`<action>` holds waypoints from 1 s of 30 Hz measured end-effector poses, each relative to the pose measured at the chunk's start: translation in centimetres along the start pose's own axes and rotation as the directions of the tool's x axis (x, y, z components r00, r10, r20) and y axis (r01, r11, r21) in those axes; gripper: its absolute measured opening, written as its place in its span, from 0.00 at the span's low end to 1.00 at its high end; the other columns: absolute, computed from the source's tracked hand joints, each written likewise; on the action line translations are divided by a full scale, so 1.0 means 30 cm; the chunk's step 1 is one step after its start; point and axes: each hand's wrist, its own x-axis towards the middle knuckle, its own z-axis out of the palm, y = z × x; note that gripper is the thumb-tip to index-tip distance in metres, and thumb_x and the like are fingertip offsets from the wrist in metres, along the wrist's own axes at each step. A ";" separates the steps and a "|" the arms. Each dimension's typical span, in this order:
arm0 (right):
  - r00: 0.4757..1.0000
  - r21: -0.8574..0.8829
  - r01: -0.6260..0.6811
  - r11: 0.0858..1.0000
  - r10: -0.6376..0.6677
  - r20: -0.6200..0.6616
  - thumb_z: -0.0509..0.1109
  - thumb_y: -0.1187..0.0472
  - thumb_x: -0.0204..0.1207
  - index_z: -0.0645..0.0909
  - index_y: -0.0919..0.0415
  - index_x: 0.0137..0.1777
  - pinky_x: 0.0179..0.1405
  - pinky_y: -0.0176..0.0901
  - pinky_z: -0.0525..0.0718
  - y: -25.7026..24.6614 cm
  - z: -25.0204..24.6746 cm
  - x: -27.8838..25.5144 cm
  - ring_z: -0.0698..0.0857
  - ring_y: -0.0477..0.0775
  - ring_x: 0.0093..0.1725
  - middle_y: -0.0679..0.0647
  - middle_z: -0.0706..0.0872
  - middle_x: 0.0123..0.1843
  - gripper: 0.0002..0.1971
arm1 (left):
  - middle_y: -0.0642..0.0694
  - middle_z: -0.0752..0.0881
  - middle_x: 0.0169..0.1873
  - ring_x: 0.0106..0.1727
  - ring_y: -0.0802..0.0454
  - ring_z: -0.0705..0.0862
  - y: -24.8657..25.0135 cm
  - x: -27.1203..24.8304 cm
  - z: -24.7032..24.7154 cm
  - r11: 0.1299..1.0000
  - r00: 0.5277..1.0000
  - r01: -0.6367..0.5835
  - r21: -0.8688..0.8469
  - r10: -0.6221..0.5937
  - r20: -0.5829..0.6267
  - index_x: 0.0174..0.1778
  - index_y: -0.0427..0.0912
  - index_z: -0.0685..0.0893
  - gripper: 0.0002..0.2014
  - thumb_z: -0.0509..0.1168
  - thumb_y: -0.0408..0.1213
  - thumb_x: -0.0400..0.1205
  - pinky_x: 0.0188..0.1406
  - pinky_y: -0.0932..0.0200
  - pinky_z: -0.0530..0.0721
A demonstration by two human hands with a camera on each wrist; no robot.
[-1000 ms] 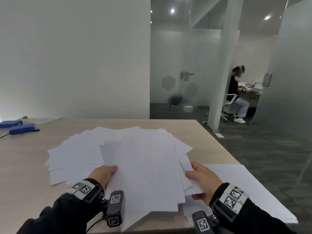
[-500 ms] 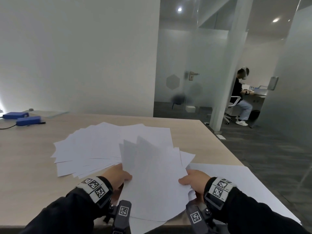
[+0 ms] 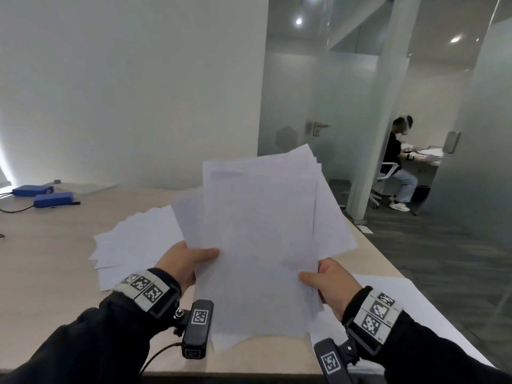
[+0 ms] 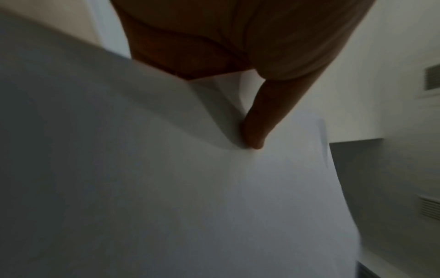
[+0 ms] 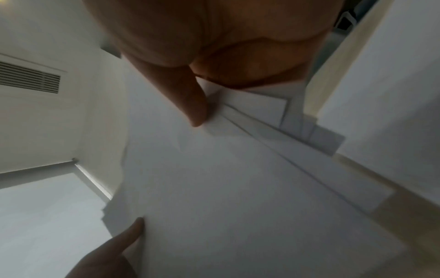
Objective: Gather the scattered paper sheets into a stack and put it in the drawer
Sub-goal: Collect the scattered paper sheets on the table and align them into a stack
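Observation:
A loose bundle of white paper sheets stands tilted upright above the wooden table, its edges fanned and uneven. My left hand pinches the bundle's left edge, thumb on the front. My right hand pinches its right edge the same way. The left wrist view shows the thumb pressed on the paper bundle. In the right wrist view the stepped edges of the paper bundle show, with the left hand at the far side. More scattered sheets lie flat on the table to the left. No drawer is in view.
Another large white sheet lies at the table's right corner. Two blue boxes with cables sit at the far left. A white wall stands behind the table. To the right are glass partitions and a seated person at a desk.
Both hands have lifted part of the sheets off the table and tipped them from flat to nearly upright. The rest of the spread stays on the table.

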 end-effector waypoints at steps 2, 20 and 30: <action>0.999 0.007 0.022 1.000 -0.022 -0.036 0.73 0.64 0.77 0.85 0.73 0.52 0.53 0.61 0.89 -0.037 0.007 0.015 0.90 0.71 0.50 0.69 0.91 0.51 0.11 | 0.36 0.93 0.50 0.52 0.33 0.91 0.042 0.007 0.001 0.995 0.996 -0.092 0.025 0.092 -0.007 0.57 0.34 0.87 0.20 0.78 0.27 0.69 0.55 0.39 0.88; 0.902 0.193 0.286 0.938 -0.196 -0.385 0.57 0.22 0.66 0.80 0.52 0.63 0.54 0.64 0.89 -0.223 0.021 0.073 0.93 0.54 0.38 0.52 0.91 0.53 0.39 | 0.35 0.93 0.46 0.48 0.33 0.92 0.036 -0.014 -0.085 0.951 0.960 -0.279 0.133 0.278 0.026 0.47 0.37 0.93 0.25 0.81 0.47 0.58 0.60 0.32 0.86; 0.824 0.208 0.401 0.892 -0.251 -0.508 0.65 0.39 0.80 0.79 0.52 0.57 0.41 0.56 0.91 -0.268 -0.091 0.081 0.90 0.56 0.48 0.54 0.89 0.52 0.18 | 0.40 0.94 0.45 0.46 0.37 0.93 -0.027 -0.003 -0.066 0.943 0.950 -0.311 0.116 0.314 -0.006 0.47 0.45 0.93 0.09 0.76 0.37 0.72 0.55 0.37 0.89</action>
